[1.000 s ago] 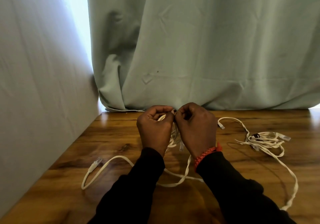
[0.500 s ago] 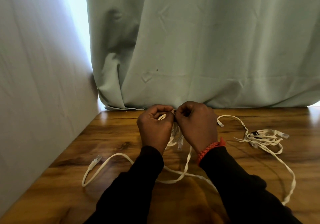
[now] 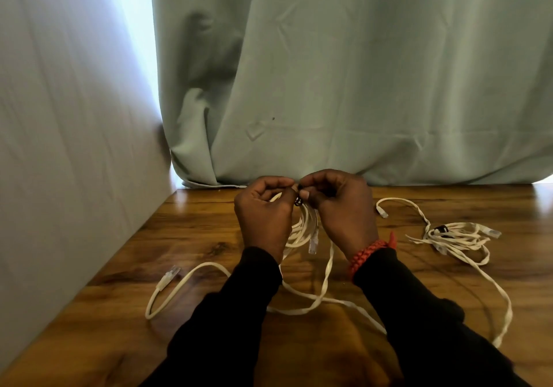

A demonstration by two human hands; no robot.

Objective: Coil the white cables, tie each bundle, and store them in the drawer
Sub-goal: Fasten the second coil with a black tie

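Little has moved since the earlier frames: both hands stay raised together at the centre of the frame, and a small dark tie [image 3: 297, 201] now shows between the fingertips. The left hand [image 3: 263, 216] and the right hand [image 3: 341, 210] each have their fingers curled, pinching that tie at the top of a coiled white cable [image 3: 302, 228] that hangs between them just above the wooden table [image 3: 191, 231]. Its loose tail runs down across the table to a clear plug [image 3: 169, 276] at the lower left. My reading is that this bundle is coiled and being tied, not yet finished. A second white cable [image 3: 457, 237] lies at the right of the frame, loosely gathered with a dark band on it and a long tail trailing toward the lower right, so it looks only partly done. No drawer is in view, so storing is all still ahead. I count two cables, two hands and four visible plugs. A red bracelet [image 3: 371, 252] sits on the right wrist, and a pale green curtain [image 3: 359, 72] hangs behind.
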